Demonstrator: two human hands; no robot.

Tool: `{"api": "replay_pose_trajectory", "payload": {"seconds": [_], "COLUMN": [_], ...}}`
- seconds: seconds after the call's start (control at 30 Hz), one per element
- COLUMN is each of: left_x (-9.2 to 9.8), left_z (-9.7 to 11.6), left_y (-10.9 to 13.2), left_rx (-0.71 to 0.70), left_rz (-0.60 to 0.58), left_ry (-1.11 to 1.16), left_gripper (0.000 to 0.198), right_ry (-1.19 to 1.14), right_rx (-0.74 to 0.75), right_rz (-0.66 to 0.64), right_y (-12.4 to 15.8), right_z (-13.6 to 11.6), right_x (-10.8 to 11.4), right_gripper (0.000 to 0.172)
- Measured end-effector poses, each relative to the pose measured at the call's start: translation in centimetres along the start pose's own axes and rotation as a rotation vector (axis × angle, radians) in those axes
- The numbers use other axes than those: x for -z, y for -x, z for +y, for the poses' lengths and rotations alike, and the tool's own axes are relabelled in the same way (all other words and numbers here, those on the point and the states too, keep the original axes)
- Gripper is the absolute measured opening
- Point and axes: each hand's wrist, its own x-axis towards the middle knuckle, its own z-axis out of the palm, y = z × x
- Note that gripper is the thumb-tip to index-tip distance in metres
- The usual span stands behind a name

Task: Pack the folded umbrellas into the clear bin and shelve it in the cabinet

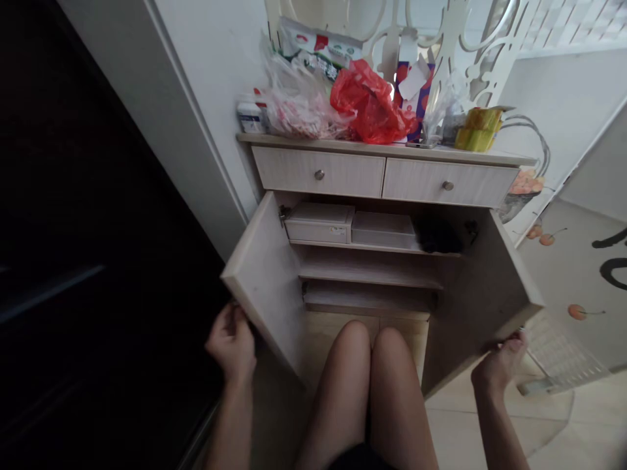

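A pale wood-grain cabinet [318, 171] stands before my knees, both of its lower doors swung outward. At the outer edge of the left cabinet door [267, 274], the fingers of my left hand [234, 343] are curled closed; the knob there is mostly hidden. My right hand [499, 364] grips the front side of the right cabinet door [494, 287] by its knob, of which a bit of metal shows. Inside, the top shelf holds a lidded white box [318, 224], a translucent box [382, 228] and a dark, soft-looking item [438, 234].
On the cabinet top lie a red plastic bag [369, 104], a clear bag [304, 104], a white bottle [251, 117], an opened purple carton [414, 91] and a yellow package [479, 129]. Two drawers sit above the doors. A dark surface [98, 228] rises at left.
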Motion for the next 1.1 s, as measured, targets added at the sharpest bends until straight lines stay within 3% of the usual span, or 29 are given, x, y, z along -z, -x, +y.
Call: {"api": "replay_pose_trajectory", "payload": {"seconds": [0.07,0.2,0.3,0.43,0.57,0.87,1.1], "left_x": [-1.7,-6.7,-11.4,-17.7,-22.2,-27.4,-29.4], "left_z": [-0.4,0.0,1.0,1.7,2.2,3.0,2.8], "left_y": [2.1,5.4,7.2,9.0,9.7,9.6,9.3], "left_rx": [-0.023,-0.031,-0.01,-0.008,-0.08,-0.175,-0.186], "left_rz": [-0.098,-0.376,-0.571,-0.694,-0.75,-0.8,-0.808], "left_ry": [0.048,0.121,0.155,0.144,0.037,-0.171,-0.185], "left_gripper": [0.039,0.032,0.025,0.016,0.009,0.01,0.009], "right_ry": [-0.114,-0.204,-0.189,-0.089,0.107,0.24,0.28], "right_rx": [-0.062,0.027,0.159,0.25,0.281,0.278,0.285], "right_rz": [0.023,-0.271,-0.375,-0.471,-0.52,-0.528,-0.551], "right_y": [2.1,3.6,3.1,1.9,0.8,-0.7,-1.6], "right_z": [-0.8,-3.2,-4.9,-6.7,-8.2,-8.9,-9.2], "right_x": [-2.2,-6.9,-11.1,-17.1,-21.7,-27.0,-28.9], "right_gripper": [0.048,0.04,0.043,0.045,0.044,0.052,0.051]}}
